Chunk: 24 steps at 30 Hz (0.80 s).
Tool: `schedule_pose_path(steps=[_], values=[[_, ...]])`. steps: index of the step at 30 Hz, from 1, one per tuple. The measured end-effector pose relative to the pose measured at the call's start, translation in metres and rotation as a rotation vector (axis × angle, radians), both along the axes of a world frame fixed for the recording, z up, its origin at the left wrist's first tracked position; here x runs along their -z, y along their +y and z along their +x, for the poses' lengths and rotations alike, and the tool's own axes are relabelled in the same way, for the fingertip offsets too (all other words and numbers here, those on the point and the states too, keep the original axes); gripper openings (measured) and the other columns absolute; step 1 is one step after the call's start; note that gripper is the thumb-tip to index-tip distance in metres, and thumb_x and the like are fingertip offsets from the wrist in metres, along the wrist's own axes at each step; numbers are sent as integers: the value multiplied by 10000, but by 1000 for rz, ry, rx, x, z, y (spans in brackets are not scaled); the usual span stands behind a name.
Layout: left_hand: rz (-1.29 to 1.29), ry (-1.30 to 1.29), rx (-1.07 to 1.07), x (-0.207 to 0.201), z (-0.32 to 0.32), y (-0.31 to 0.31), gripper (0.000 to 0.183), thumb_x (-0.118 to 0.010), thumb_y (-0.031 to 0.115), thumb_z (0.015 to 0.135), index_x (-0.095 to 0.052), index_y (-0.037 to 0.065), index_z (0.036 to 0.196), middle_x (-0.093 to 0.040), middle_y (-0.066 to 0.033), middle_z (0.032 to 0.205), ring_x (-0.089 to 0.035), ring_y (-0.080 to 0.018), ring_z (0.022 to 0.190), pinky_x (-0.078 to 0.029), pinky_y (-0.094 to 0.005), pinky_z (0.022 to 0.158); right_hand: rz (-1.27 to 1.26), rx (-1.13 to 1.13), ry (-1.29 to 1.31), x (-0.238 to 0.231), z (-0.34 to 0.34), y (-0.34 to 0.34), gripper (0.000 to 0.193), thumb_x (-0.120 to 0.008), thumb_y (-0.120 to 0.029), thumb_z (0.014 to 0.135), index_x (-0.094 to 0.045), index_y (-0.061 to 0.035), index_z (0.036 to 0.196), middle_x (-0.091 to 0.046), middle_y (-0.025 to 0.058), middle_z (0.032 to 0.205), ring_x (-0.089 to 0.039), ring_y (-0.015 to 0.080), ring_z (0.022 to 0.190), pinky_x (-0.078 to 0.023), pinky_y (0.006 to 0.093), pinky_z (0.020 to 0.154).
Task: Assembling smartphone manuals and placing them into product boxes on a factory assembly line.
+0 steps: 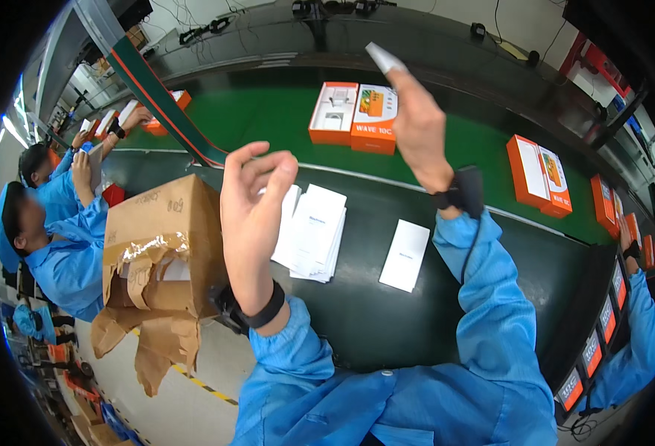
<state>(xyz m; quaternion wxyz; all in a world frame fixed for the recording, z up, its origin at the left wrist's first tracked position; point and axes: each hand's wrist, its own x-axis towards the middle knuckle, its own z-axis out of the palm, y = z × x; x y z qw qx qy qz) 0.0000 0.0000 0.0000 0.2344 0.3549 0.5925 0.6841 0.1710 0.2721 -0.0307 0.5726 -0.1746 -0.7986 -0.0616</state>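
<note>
My left hand (pixel 251 204) is raised between a torn brown carton and a stack of white leaflets (pixel 318 229). Its fingers curl loosely, apart from the thumb, with nothing visible in them. My right hand (pixel 420 123) reaches over the green belt, beside an open orange-and-white box (pixel 332 135) and its printed lid (pixel 373 141). The index finger stretches forward; a narrow white covering, like a finger cot (pixel 384 57), shows at its tip. The other fingers of that hand are hidden. A smaller pile of white leaflets (pixel 405 256) lies on the dark table between my forearms.
The torn carton (pixel 160 215) stands at the left table edge, flaps hanging down. Another open orange box (pixel 530 175) is farther right on the belt (pixel 268 119). Co-workers in blue (pixel 67 245) sit at left; another person's sleeve (pixel 632 342) is at right. A slanting post (pixel 149 89) rises at left.
</note>
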Motion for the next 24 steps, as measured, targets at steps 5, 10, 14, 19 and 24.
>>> schedule_pose_path(steps=[5, 10, 14, 19, 24], values=[[-7, 252, 111, -110, -77, -32, 473, -793, 136, 1096, -579, -14, 1489, -781, -199, 1314, -757, -227, 1168, -604, -358, 1029, 77, 67, -123, 17, -148, 7, 361, -672, 4, 962, -719, 58, 1315, -782, 250, 1331, -763, 409, 1242, -607, 490, 1110], [18, 75, -10, -82, -105, -59, 413, -775, 88, 1101, -611, -5, 1469, -781, -186, 1293, -746, -200, 1172, -596, -322, 1009, -20, 113, -439, 68, -200, 20, 346, -704, 3, 970, -721, 85, 1305, -772, 279, 1367, -736, 412, 1315, -578, 475, 1153], [19, 88, -48, -51, -133, -47, 388, -787, 90, 1096, -644, 2, 1446, -794, -161, 1268, -752, -187, 1159, -595, -314, 998, -155, 147, -534, 107, -202, 37, 406, -649, -7, 1032, -692, 49, 1432, -736, 290, 1453, -685, 446, 1403, -537, 533, 1212], [50, 139, -68, -52, -179, -48, 367, -795, 86, 1089, -668, -5, 1421, -803, -155, 1267, -760, -191, 1146, -586, -314, 1017, -509, 79, -618, 93, -241, 25, 611, -604, -470, 1171, -636, 0, 1560, -717, 323, 1452, -690, 509, 1332, -553, 588, 1149], [92, 103, -76, -44, -160, -45, 367, -791, 64, 1079, -672, -36, 1413, -809, -163, 1282, -765, -204, 1165, -586, -336, 1064, -686, -60, -565, 78, -195, 71, 792, -613, -625, 1124, -613, 13, 1593, -761, 330, 1360, -739, 511, 1254, -576, 547, 1110]])
